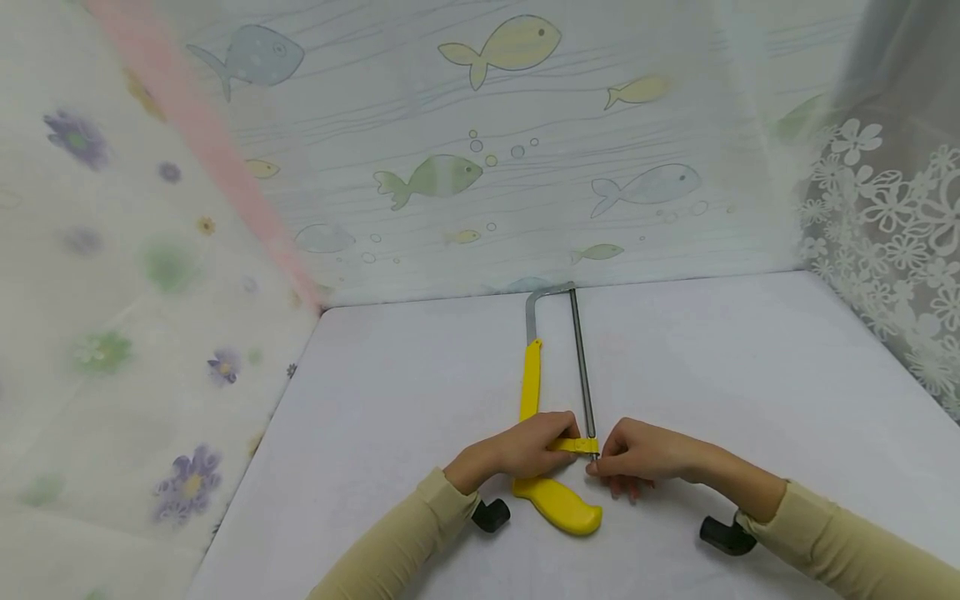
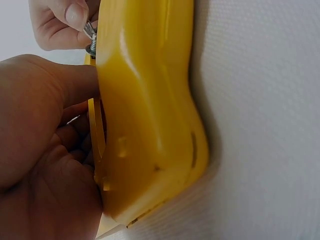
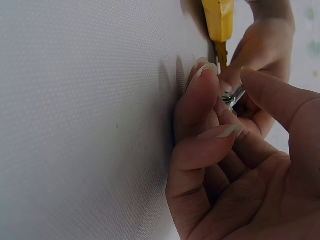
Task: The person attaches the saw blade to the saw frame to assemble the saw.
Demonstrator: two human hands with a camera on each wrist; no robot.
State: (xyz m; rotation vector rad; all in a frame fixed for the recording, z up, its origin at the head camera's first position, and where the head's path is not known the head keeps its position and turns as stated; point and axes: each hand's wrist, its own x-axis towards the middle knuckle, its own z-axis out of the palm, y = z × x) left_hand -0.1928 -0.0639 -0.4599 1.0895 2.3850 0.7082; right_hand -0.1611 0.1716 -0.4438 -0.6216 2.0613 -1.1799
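Note:
A hacksaw (image 1: 530, 379) with a yellow handle (image 1: 564, 506) and a grey metal front bow lies on the white tabletop, its bow pointing away from me. Its dark blade (image 1: 582, 367) runs along the right side. My left hand (image 1: 528, 446) grips the yellow frame just above the handle, its fingers around the part that reaches across to the blade. At the blade's near end, my right hand (image 1: 652, 454) pinches a small metal wing nut (image 2: 90, 31) between thumb and index finger. In the right wrist view, the other fingers (image 3: 200, 150) curl loosely near the cloth.
White cloth covers the table (image 1: 405, 375). A fish-patterned curtain (image 1: 420, 242) hangs along the back edge, a flowered one (image 1: 135, 317) at the left, and lace (image 1: 892, 217) at the right. Black wrist devices (image 1: 727, 535) stick out by both sleeves.

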